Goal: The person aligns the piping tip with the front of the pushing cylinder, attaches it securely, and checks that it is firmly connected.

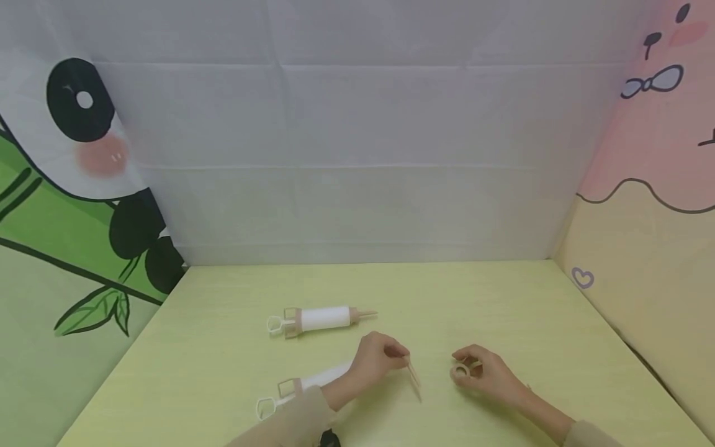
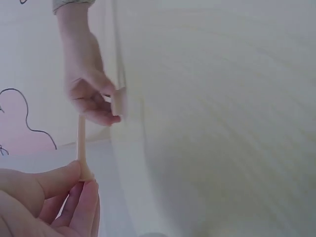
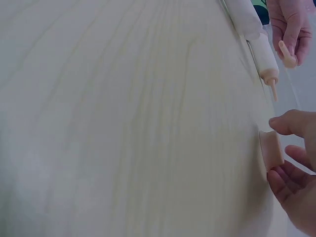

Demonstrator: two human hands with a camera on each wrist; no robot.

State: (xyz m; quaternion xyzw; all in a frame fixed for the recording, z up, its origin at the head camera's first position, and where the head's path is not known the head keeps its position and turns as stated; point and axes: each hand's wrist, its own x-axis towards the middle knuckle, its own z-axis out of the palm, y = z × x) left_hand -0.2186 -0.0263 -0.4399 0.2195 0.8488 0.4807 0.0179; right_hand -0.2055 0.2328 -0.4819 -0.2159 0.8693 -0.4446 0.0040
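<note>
My left hand [image 1: 380, 360] pinches a slim beige nozzle [image 2: 82, 143] by its flared base, between thumb and fingertips. The narrow end sticks out toward the right hand. Across a gap, my right hand [image 1: 491, 375] holds a beige ring-shaped collar [image 3: 271, 150] between thumb and fingers, low over the table. Its round opening shows in the head view. Beneath my left forearm lies a white syringe [image 1: 326, 376] with a beige flange and a looped plunger handle; its front end is hidden by that hand.
A second white syringe [image 1: 326, 318], with a beige collar and nozzle on its front end, lies farther back on the pale yellow table [image 1: 475, 304]. A small black object [image 1: 329, 438] shows at the front edge. Printed cloth walls [image 1: 363, 211] close off the back and sides.
</note>
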